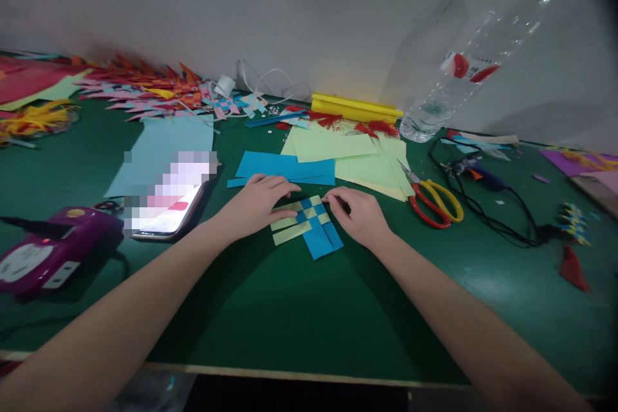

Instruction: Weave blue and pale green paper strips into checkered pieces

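A small woven piece of paper strips (pixel 318 226), blue and pale green in a checkered pattern, lies flat on the green table in front of me. Its loose green ends point left and its blue ends point toward me. My left hand (pixel 258 205) rests at its left side, fingers stretched out and thumb over the green strips. At its upper right corner my right hand (pixel 360 214) has curled fingers, with thumb and forefinger pinched on the edge. Just behind lie blue paper pieces (pixel 284 168) and pale green sheets (pixel 338 143).
Red-and-yellow-handled scissors (pixel 432 201) lie right of my right hand. A lit phone (pixel 168 209) and a purple power socket box (pixel 53 248) stand left. A clear plastic bottle (pixel 463 80), a glue gun with cord (pixel 485 175) and folded paper pieces (pixel 164 87) are farther off.
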The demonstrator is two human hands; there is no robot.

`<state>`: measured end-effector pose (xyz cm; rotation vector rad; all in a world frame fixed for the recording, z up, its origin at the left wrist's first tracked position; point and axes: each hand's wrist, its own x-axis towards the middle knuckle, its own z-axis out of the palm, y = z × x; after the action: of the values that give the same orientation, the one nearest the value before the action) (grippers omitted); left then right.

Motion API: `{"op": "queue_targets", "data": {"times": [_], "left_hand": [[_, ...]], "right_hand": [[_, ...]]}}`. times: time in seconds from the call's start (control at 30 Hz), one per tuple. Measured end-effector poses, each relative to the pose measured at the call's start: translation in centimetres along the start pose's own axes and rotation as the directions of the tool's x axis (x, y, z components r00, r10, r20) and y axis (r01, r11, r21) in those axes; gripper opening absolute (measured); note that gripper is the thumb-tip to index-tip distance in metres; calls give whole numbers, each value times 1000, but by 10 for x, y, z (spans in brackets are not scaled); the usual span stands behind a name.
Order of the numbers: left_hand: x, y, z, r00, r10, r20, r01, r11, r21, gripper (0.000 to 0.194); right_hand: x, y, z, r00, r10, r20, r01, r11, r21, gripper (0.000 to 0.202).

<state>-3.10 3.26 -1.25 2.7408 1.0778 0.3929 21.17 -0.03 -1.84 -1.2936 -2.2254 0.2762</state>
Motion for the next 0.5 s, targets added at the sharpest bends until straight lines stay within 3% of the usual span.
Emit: {"op": "queue_targets", "data": {"times": [0.5], "left_hand": [[0, -2, 2, 1000, 4, -23, -4, 1000, -7, 45]], "right_hand": [[0, 0, -1, 1000, 23, -7, -22, 998, 58, 28]]}}
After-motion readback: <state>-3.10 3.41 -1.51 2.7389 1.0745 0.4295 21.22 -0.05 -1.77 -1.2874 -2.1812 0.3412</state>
